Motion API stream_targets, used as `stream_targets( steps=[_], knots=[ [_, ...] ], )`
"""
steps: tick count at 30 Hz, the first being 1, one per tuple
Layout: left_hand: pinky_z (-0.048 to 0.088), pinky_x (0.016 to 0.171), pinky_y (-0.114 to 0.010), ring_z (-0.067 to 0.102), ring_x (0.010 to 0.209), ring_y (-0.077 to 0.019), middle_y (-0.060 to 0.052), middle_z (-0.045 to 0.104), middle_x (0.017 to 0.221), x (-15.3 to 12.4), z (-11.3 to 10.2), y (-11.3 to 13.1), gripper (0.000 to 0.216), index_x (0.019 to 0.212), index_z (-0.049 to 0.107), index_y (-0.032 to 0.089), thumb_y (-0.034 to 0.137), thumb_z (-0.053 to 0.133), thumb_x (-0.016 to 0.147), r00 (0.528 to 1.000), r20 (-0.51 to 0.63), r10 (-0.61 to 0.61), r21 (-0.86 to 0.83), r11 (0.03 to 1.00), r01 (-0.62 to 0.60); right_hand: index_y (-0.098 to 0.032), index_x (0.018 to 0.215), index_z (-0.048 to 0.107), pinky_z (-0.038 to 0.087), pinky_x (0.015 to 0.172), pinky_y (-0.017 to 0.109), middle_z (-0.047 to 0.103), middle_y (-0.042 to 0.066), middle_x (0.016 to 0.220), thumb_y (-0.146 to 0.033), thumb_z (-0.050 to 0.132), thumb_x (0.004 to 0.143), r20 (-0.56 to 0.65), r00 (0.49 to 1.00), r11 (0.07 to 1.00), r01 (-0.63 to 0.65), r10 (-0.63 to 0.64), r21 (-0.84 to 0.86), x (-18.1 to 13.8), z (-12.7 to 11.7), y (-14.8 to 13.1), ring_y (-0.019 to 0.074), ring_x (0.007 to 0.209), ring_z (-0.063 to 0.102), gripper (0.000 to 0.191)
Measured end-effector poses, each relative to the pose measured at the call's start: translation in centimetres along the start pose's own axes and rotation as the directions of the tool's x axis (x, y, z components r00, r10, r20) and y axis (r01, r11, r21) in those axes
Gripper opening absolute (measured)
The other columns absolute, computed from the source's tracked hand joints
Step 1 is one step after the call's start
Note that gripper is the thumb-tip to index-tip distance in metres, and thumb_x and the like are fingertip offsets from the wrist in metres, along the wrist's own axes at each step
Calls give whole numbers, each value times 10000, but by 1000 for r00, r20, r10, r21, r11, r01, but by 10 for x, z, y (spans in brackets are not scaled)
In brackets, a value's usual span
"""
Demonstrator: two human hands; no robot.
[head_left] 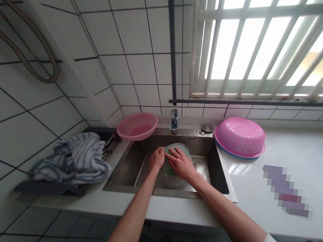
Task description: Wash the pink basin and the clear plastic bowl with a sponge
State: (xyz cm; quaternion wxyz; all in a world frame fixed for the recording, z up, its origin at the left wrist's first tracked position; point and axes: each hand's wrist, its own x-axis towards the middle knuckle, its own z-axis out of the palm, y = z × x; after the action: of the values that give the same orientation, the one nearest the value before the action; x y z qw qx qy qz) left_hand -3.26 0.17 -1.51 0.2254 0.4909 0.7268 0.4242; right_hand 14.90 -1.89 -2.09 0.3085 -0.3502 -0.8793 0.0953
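Over the steel sink (pixel 126 172) both my hands are on a pale green bowl (pixel 183 149), tilted on its side. My left hand (pixel 157 158) is closed round the bowl's left rim. My right hand (pixel 180 163) lies across the bowl's face with the fingers stretched over it, pressing on it. Whether a cloth or sponge sits under the right palm is hidden. The faucet (pixel 174 120) stands just behind the bowl.
A pink basin (pixel 137 125) rests on the sink's back left corner. A striped cloth (pixel 74 159) lies on a dark drying rack (pixel 49 188) to the left. An upturned pink colander (pixel 240 137) sits on the white counter (pixel 302 165) to the right.
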Motion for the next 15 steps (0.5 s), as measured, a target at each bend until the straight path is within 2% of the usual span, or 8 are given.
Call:
stream_targets(
  steps=[2, 4, 7, 9, 11, 12, 14, 15],
  knots=[
    [450, 734, -350, 702, 837, -317, -156, 749, 803, 3, -1, -4, 450, 710, 729, 219, 509, 506, 972, 994, 41, -97, 16, 995, 97, -294, 1489, 616, 373, 1261, 532, 548, 85, 1579, -275, 536, 1065, 14, 999, 998, 42, -43, 44, 0, -3, 6, 299, 1526, 427, 433],
    [409, 655, -332, 666, 734, -285, -132, 711, 716, 5, -1, -8, 556, 649, 694, 215, 635, 493, 954, 993, 57, -101, -27, 994, 103, -306, 1493, 611, 394, 1254, 499, 534, 66, 1595, -314, 545, 1066, 8, 1000, 993, 22, -23, 114, -2, -9, 21, 281, 1540, 412, 432],
    [336, 572, -299, 558, 602, -211, -58, 617, 602, 4, 2, -11, 634, 626, 645, 212, 775, 511, 884, 997, 70, -41, -128, 991, 50, -263, 1502, 606, 441, 1223, 485, 542, 105, 1582, -338, 502, 1080, -65, 977, 964, -190, 205, 187, -4, -18, 41, 276, 1479, 504, 441],
    [294, 543, -286, 467, 549, -170, -11, 523, 541, 2, 4, -11, 671, 602, 602, 212, 836, 522, 835, 996, 86, -16, -188, 982, 32, -256, 1501, 609, 450, 1215, 498, 552, 116, 1571, -314, 482, 1082, -87, 959, 951, -249, 269, 184, -4, -20, 40, 282, 1463, 523, 442],
    [269, 536, -279, 408, 540, -146, 14, 468, 529, 1, 5, -10, 691, 592, 578, 209, 868, 539, 797, 995, 96, 11, -228, 974, 11, -281, 1499, 611, 405, 1244, 531, 539, 94, 1584, -277, 498, 1073, -75, 982, 978, -165, 176, 130, -4, -18, 26, 293, 1516, 452, 440],
    [266, 539, -276, 400, 550, -141, 17, 466, 539, 1, 5, -9, 696, 592, 575, 206, 875, 549, 784, 995, 91, 27, -244, 970, -4, -298, 1487, 622, 357, 1269, 552, 534, 77, 1591, -260, 520, 1066, -55, 995, 993, -73, 79, 93, -3, -16, 18, 297, 1549, 399, 435],
    [278, 549, -272, 414, 580, -142, 13, 489, 569, 0, 4, -9, 697, 599, 581, 201, 877, 567, 766, 995, 82, 49, -267, 963, -25, -348, 1455, 645, 279, 1304, 567, 544, 23, 1587, -244, 565, 1050, 16, 993, 992, 114, -115, 57, -1, -13, 4, 290, 1569, 361, 425],
    [286, 555, -270, 423, 592, -143, 10, 499, 581, 0, 3, -8, 695, 601, 582, 201, 877, 572, 762, 996, 76, 51, -278, 960, -28, -363, 1452, 644, 268, 1308, 565, 543, 6, 1588, -236, 569, 1049, 38, 986, 985, 161, -163, 55, 1, -13, 1, 283, 1569, 362, 429]
  ],
)
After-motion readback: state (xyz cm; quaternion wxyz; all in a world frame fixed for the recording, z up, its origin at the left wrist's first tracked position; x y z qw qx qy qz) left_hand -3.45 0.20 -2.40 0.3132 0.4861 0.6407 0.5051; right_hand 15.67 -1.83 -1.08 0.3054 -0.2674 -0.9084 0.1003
